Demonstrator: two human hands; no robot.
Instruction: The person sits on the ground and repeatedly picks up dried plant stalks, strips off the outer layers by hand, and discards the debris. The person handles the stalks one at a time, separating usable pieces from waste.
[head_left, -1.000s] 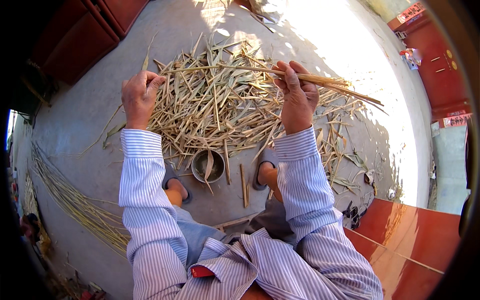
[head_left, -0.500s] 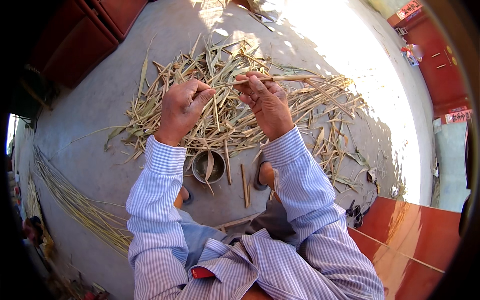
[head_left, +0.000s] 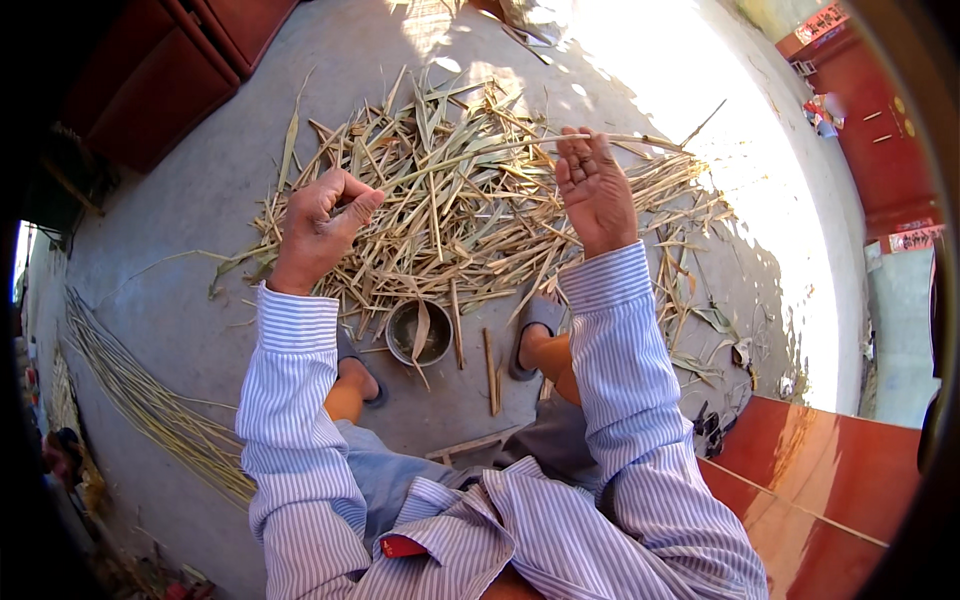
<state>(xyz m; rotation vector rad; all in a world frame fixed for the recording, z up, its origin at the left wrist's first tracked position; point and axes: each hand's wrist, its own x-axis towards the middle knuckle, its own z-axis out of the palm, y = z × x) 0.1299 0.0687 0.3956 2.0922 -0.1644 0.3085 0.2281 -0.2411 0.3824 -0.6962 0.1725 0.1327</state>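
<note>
A long, thin, pale dry reed stalk [head_left: 480, 150] stretches between my two hands, above the heap on the ground. Its left end runs into the closed thumb and fingers of my left hand [head_left: 318, 232]. My right hand [head_left: 598, 200] is turned palm toward me, with thumb and fingertips closed on the stalk. Beyond that hand the stalk goes on to the right, with a darker, dry tip. Below lies a heap of dry stalk pieces and husks [head_left: 430, 240].
Between my feet and the heap stands a round metal bowl [head_left: 447, 345] with a dry leaf across it. Short stalk pieces [head_left: 491, 370] lie beside it. A bundle of long thin stems [head_left: 160, 410] rests at the left. Dark red furniture [head_left: 160, 90] stands far left; a reddish panel [head_left: 800, 470] is near right.
My hands have moved apart, the left one to the left and slightly nearer, the right one to the right. A longer stretch of stalk now shows between them.
</note>
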